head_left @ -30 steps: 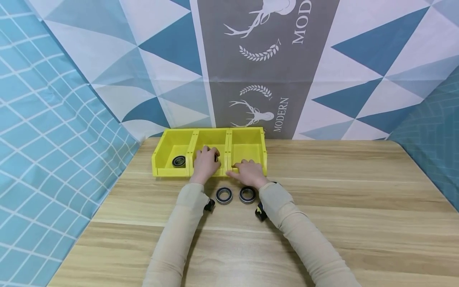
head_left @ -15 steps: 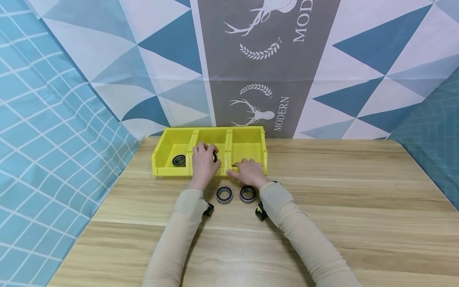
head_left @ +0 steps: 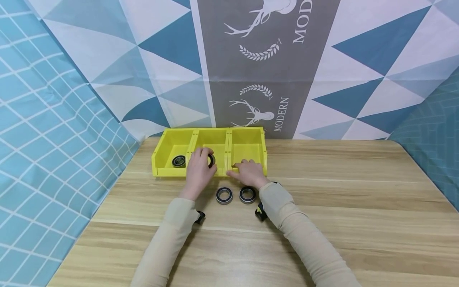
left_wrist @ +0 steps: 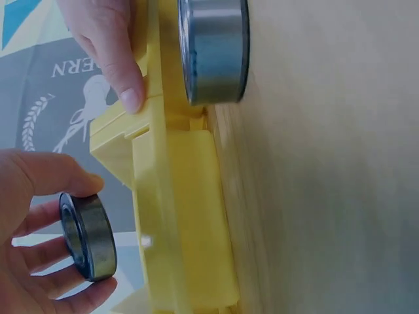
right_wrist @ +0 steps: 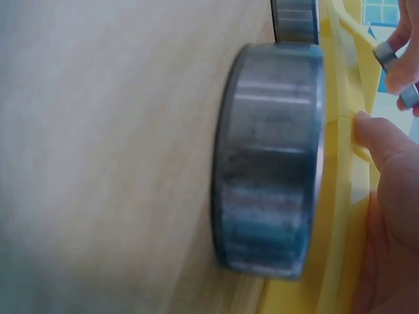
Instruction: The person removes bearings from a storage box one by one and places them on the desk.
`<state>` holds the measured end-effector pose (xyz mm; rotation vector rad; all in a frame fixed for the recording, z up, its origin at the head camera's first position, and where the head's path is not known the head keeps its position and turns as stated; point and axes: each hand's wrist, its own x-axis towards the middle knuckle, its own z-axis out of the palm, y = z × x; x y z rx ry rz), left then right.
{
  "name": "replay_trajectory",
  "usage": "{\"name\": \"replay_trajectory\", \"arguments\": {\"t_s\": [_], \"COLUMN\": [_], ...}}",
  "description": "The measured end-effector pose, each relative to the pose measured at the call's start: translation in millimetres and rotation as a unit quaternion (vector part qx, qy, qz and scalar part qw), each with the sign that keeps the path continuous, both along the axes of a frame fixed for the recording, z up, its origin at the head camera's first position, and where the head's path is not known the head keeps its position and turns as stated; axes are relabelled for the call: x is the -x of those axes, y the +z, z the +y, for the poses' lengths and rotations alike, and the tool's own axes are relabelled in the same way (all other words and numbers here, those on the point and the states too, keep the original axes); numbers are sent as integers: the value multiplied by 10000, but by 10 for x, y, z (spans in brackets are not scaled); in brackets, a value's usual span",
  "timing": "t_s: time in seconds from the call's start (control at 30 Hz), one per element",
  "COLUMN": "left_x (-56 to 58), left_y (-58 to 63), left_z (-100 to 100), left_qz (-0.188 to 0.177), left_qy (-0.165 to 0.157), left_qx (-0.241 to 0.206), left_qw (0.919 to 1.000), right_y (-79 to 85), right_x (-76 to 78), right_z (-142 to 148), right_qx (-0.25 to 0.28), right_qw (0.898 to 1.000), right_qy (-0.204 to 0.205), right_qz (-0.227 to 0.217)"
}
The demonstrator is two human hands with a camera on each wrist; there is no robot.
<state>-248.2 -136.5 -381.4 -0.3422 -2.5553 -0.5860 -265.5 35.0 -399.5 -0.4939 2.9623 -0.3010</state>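
Observation:
My left hand (head_left: 199, 169) pinches a ball bearing (left_wrist: 103, 239) between thumb and fingers, over the front of the middle yellow bin (head_left: 216, 140). In the left wrist view the bearing is tilted on edge, its steel outer ring showing. My right hand (head_left: 249, 174) grips the front of the right yellow bin (head_left: 247, 150), thumb reaching to the divider and fingers over the front lip. Another bearing (head_left: 173, 162) lies in the left yellow bin (head_left: 172, 172). Two more bearings lie flat on the table: one on the left (head_left: 218, 196), one on the right (head_left: 241, 195) beside the right wrist.
The three bins stand joined in a row at the back of the wooden table (head_left: 322, 223), close to a patterned cloth backdrop (head_left: 261, 71). A blue checked cloth (head_left: 46, 131) hangs along the left side. Dark wrist straps show beneath both sleeves.
My left hand has moved left and slightly back toward me within the middle bin's area, bringing the bearing along. The right hand and the other bearings have stayed in place.

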Motion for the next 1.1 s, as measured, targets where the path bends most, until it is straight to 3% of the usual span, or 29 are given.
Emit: {"name": "replay_trajectory", "arguments": {"t_s": [0.27, 0.57, 1.1], "left_x": [-125, -240, -317], "left_y": [-21, 17, 43], "left_z": [-119, -208, -287], "left_qz": [-286, -796, -1853], "left_qy": [-402, -614, -844], "left_qx": [269, 587, 1324], "left_qw": [9984, 9932, 9701], "right_y": [-8, -12, -15], "right_x": [8, 9, 4], "right_z": [8, 6, -1], "right_qx": [6, 42, -16], "right_qw": [10000, 10000, 10000], "right_qy": [-3, 5, 7], "right_qz": [19, 70, 47]}}
